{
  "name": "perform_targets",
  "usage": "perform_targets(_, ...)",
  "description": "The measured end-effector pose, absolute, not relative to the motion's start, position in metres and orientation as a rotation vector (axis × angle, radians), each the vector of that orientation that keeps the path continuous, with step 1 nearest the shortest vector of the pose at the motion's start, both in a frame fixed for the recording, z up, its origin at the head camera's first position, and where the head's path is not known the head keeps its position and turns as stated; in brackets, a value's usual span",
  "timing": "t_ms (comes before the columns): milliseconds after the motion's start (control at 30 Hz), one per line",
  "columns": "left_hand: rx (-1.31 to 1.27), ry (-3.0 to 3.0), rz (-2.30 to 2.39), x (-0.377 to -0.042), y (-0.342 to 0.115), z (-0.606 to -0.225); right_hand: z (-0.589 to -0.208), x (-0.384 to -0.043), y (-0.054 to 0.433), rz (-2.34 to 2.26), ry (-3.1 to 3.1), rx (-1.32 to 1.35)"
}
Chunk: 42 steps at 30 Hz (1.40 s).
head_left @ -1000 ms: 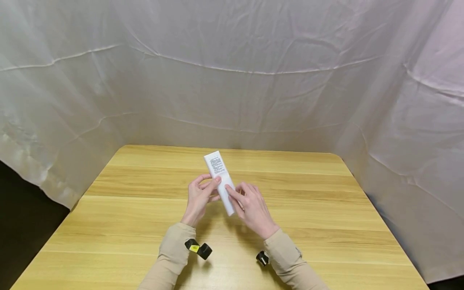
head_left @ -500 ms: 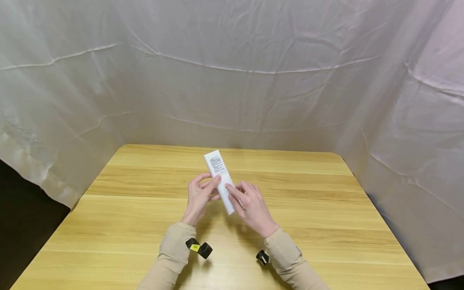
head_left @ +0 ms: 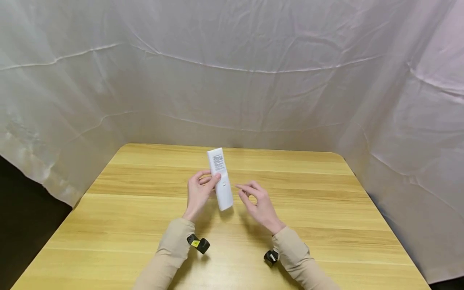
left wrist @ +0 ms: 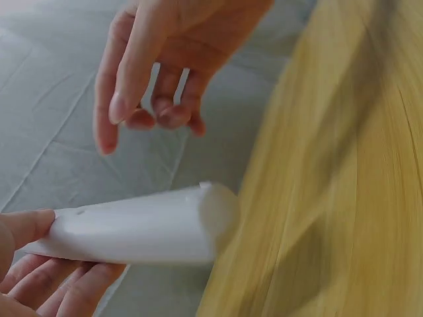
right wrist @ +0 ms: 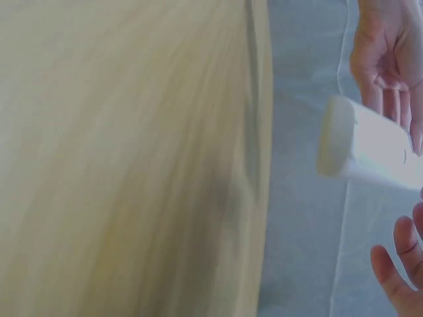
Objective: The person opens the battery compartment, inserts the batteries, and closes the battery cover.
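Observation:
A long white remote control [head_left: 224, 195] hangs above the table, its back with printed text towards the head camera. My left hand [head_left: 197, 196] grips it near the middle, thumb on the back and fingers underneath. In the left wrist view, the rounded end of the remote control [left wrist: 152, 228] points away from my left hand [left wrist: 46, 284]. Just to the right, my right hand [head_left: 262, 206] is apart from it with loosely bent fingers and holds nothing. The right wrist view catches the remote control [right wrist: 380, 146] between my left hand [right wrist: 390, 56] and the fingertips of my right hand [right wrist: 403, 264].
Beneath both hands lies a wooden table [head_left: 137, 225] with rounded far corners. Pale cloth [head_left: 239, 96] hangs behind it and along both sides. A black strap-on camera [head_left: 198, 243] sits at the left wrist, and another black camera [head_left: 271, 257] at the right.
My right hand has let go of the remote control's lower half and moved a little right. The remote control has turned more upright in my left hand, uncovering a mark on its back.

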<state>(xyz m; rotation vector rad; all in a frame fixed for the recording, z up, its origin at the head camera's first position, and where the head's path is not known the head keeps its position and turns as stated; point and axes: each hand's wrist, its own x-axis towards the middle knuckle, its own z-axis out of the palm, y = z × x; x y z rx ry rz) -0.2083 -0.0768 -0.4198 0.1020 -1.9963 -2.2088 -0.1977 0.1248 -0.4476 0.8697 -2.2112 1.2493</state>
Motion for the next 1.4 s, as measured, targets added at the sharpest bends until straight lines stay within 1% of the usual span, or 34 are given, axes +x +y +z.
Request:
perform_targets(133,0.008,-2.105,-2.0,-0.211,-0.077,-0.418,-0.453,-0.203,0.138,1.271,-2.245,0.835)
perform_targets(433,-0.312,-2.379,-1.305,-0.218,-0.079,-0.417,-0.459,-0.217,0.175,1.216,-2.384,0.803)
perform_targets(700,-0.566,-2.515,-0.66,-0.229,-0.073,-0.418,-0.459,-0.233,0.208,1.184,-2.538,0.728)
perform_targets(833,-0.664,-2.548,-0.42,-0.234,-0.07,-0.422,-0.457,-0.24,0.223,1.161,-2.614,0.679)
perform_targets(1033,-0.778,-2.549,-0.082,-0.24,-0.065,-0.427,-0.452,-0.248,0.239,1.106,-2.704,0.621)
perform_targets(1200,-0.825,-2.518,0.195,-0.248,-0.058,-0.433,-0.452,-0.251,0.251,1.062,-2.758,0.582)
perform_targets(1400,-0.851,-2.44,0.362,-0.258,-0.049,-0.442,-0.451,-0.25,0.259,1.05,-2.779,0.564)
